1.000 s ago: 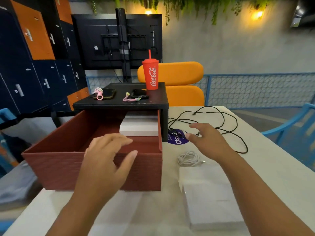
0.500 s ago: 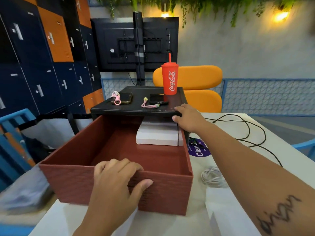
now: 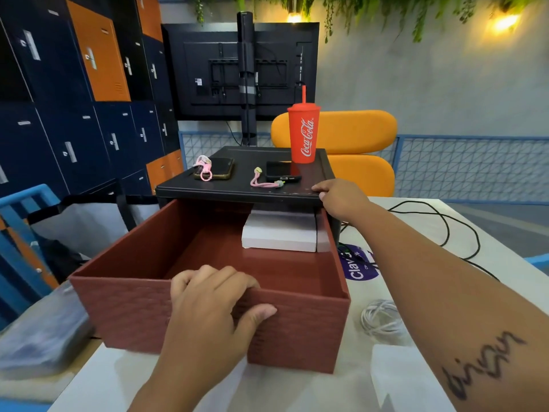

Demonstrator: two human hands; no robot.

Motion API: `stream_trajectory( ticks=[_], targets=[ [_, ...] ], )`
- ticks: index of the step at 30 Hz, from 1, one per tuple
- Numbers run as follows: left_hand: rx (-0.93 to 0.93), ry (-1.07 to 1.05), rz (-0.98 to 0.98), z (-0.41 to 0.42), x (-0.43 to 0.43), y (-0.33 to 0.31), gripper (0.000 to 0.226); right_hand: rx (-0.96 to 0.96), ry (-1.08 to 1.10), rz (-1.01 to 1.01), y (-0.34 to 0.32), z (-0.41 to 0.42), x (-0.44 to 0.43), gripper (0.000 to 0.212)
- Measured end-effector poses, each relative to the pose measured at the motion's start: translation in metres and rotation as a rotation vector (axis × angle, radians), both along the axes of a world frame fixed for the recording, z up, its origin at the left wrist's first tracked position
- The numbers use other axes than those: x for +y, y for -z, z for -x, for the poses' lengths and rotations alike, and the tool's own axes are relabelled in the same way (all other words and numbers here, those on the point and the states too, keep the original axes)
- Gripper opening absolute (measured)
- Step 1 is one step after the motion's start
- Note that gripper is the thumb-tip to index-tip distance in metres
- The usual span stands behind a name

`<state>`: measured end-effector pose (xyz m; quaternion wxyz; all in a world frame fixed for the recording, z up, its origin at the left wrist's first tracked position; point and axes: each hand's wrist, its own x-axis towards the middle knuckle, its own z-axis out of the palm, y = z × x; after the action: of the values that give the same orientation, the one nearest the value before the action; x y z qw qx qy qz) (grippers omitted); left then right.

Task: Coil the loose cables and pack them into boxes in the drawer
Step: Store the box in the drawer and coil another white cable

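Your left hand [image 3: 208, 307] is gripping the front wall of the reddish-brown textured plastic drawer [image 3: 118, 307]. Its fingers are curling over the top rim into the drawer and its thumb is pressing flat against the outer face. The drawer is standing open, drawn well out of the black plastic cabinet [image 3: 237, 191] that is sitting on the white table [image 3: 118, 382].

Your right hand [image 3: 341, 197] is holding the cabinet's front right corner, with the fingers bending over the top edge and the forearm stretching across the table beside the drawer.

Inside the drawer, white rectangular cardboard boxes [image 3: 279, 236] are lying at the back right, partly under the cabinet top; the rest of the drawer floor is showing bare.

The coiled white cable [image 3: 383, 319] is lying on the table just right of the drawer's front corner, apart from both hands. The loose black cable [image 3: 445, 227] is sprawling in wide loops farther back on the table, passing behind your right forearm. A flat white box [image 3: 410, 379] is resting at the near right edge of the view, near the white coil. A round purple sticker [image 3: 356, 266] is showing on the table between the drawer and your arm.

On the cabinet top, a red Coca-Cola tumbler with a straw [image 3: 304, 132] is standing upright near the back right, and two dark phones with pink straps [image 3: 219, 168] are lying flat, well apart from each other.
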<state>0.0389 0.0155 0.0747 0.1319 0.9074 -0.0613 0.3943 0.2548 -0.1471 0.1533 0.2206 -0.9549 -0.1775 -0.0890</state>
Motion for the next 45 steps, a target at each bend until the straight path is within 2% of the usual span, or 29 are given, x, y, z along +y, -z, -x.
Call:
stream_trajectory(
  ticks=[12,15,23,26,29,31,35,40,42,45],
  targets=[
    [0.058,-0.005,-0.017,-0.06,0.001,-0.01,0.031,0.002,-0.016,-0.03,0.001,-0.002,-0.002,0.037],
    [0.116,-0.008,0.007,-0.075,0.003,-0.012,0.022,0.006,-0.013,-0.034,0.002,-0.003,-0.001,0.037],
    [0.291,-0.154,-0.039,-0.119,0.005,-0.016,0.032,0.025,-0.006,-0.033,0.002,-0.003,-0.002,0.041],
    [0.278,-0.192,0.02,-0.12,-0.005,-0.011,0.042,0.062,-0.07,-0.05,0.007,0.001,-0.008,0.042],
    [0.249,-0.183,0.125,-0.105,-0.019,0.001,0.062,0.104,-0.135,-0.128,0.016,0.018,-0.022,0.052],
    [0.241,-0.132,0.227,-0.089,-0.03,0.009,0.067,0.084,-0.159,-0.177,0.023,0.036,-0.037,0.059],
    [0.332,-0.023,0.365,-0.064,-0.055,0.026,0.063,0.174,-0.189,-0.222,0.03,0.074,-0.071,0.057],
    [0.473,0.122,0.496,-0.038,-0.092,0.044,0.048,0.283,-0.18,-0.152,0.037,0.114,-0.11,0.043],
    [0.513,0.157,0.528,-0.029,-0.103,0.049,0.045,0.323,-0.153,-0.087,0.046,0.126,-0.124,0.039],
    [0.577,0.188,0.602,-0.018,-0.115,0.056,0.042,0.336,-0.119,0.114,0.061,0.14,-0.142,0.039]
  ],
)
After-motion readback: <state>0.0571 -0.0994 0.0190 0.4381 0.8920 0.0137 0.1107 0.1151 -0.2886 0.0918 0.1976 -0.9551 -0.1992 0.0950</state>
